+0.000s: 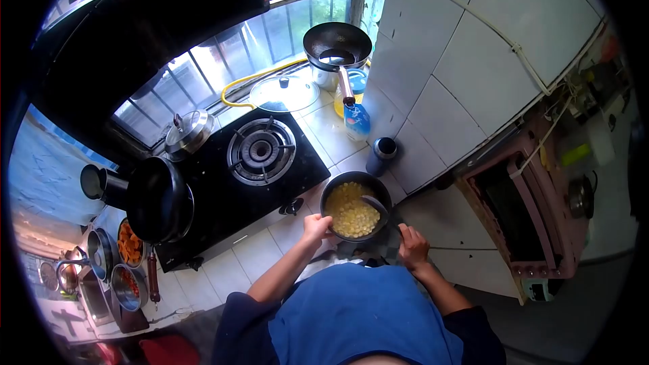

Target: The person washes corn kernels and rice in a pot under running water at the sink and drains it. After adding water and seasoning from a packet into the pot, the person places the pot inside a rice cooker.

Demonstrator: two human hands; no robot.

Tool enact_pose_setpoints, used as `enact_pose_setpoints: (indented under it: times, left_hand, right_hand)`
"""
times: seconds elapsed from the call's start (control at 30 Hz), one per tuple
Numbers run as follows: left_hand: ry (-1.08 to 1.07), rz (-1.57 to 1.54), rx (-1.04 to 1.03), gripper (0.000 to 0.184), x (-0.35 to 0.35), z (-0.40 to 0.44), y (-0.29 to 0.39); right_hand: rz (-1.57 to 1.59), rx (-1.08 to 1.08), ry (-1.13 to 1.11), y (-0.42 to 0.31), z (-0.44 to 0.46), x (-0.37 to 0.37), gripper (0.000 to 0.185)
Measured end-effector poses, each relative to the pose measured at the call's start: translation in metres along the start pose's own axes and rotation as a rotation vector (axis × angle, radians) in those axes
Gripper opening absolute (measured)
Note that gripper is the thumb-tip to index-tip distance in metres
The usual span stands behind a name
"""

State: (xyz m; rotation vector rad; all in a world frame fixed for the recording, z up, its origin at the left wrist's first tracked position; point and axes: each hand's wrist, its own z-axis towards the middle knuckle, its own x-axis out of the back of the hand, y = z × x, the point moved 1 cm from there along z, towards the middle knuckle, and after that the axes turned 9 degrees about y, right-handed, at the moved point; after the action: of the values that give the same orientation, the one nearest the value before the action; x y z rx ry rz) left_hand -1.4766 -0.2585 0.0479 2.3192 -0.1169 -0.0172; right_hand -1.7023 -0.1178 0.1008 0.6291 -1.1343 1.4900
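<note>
A dark round pot point(356, 177) stands at the counter's front edge, holding pale yellow chunks point(349, 212) in yellowish liquid. My left hand point(318, 227) is closed on the pot's left rim. In my right hand point(413, 246), at the pot's lower right, is the handle of a dark ladle point(376, 207), whose bowl rests among the chunks. Just behind the pot, a dark bottle point(382, 153) stands upright by the tiled wall.
Left of the pot is a black gas stove point(209, 192) with a bare burner point(261, 151) and a black wok point(157, 199). Behind are a glass lid point(284, 94), a blue pouch point(357, 122) and a raised wok point(337, 40). Food bowls point(128, 287) stand far left; a pink oven point(524, 209) is right.
</note>
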Motion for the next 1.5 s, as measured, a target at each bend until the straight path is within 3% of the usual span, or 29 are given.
enact_pose_setpoints:
  times: [0.17,0.23,0.37,0.53,0.57,0.63,0.67,0.7,0.77,0.83,0.9,1.0,1.1,1.23,1.33,1.37,1.43,1.5]
  left_hand:
    - [-0.015,-0.012,-0.010,0.008,0.002,0.014,-0.011]
    - [0.001,-0.008,0.001,0.009,0.004,0.015,-0.013]
    - [-0.013,-0.042,0.025,0.008,0.004,0.017,-0.013]
    - [0.004,-0.106,0.004,0.006,0.004,0.008,-0.003]
    - [0.010,-0.110,0.005,0.006,0.004,0.010,-0.006]
    - [0.010,-0.089,0.006,0.008,0.006,0.014,-0.011]
    - [0.013,-0.091,0.001,0.008,0.007,0.016,-0.012]
    - [-0.002,-0.090,0.022,0.006,0.008,0.015,-0.013]
    - [-0.014,-0.094,0.032,0.005,0.008,0.015,-0.014]
    - [-0.031,-0.090,0.061,0.005,0.008,0.021,-0.019]
    - [-0.036,-0.093,0.054,0.006,0.010,0.023,-0.029]
    - [-0.074,-0.080,0.063,0.011,0.010,0.026,-0.022]
    - [-0.065,-0.076,0.049,0.019,0.014,0.014,-0.018]
    - [-0.129,0.039,0.126,0.014,0.025,0.016,-0.019]
    - [-0.212,0.066,0.116,0.017,0.032,0.010,-0.012]
    - [-0.220,0.072,0.117,0.019,0.033,0.010,-0.013]
    - [-0.230,0.088,0.135,0.020,0.034,0.008,-0.014]
    - [-0.254,0.080,0.149,0.021,0.037,0.006,-0.013]
  right_hand:
    - [0.056,-0.043,0.015,-0.016,0.017,0.006,0.029]
    - [0.046,-0.111,-0.089,-0.017,0.014,-0.001,0.028]
    - [0.145,-0.186,-0.023,-0.017,0.011,-0.006,0.025]
    - [0.334,-0.453,-0.095,-0.031,0.024,0.009,0.022]
    - [0.336,-0.448,-0.100,-0.031,0.024,0.008,0.022]
    - [0.312,-0.165,0.211,-0.032,0.022,0.008,0.022]
    - [0.259,-0.078,0.218,-0.031,0.020,0.004,0.021]
    - [0.262,-0.074,0.223,-0.028,0.016,0.003,0.021]
    - [0.109,-0.094,-0.074,-0.022,0.007,-0.002,0.022]
    - [0.151,-0.038,0.055,-0.023,0.007,-0.001,0.025]
    - [0.079,-0.074,-0.174,-0.024,0.011,0.003,0.022]
    - [0.189,0.004,0.052,-0.014,0.007,-0.005,0.020]
    - [0.139,-0.043,-0.133,-0.015,0.008,-0.004,0.019]
    - [0.209,0.025,0.066,-0.011,0.012,-0.020,0.016]
    - [0.848,-0.412,-0.315,-0.008,0.029,-0.035,0.012]
    - [0.849,-0.408,-0.310,-0.018,0.044,-0.031,0.012]
    - [1.275,-0.844,-0.665,-0.037,0.072,-0.020,0.012]
    - [1.434,-0.909,-0.779,-0.051,0.094,-0.020,0.017]
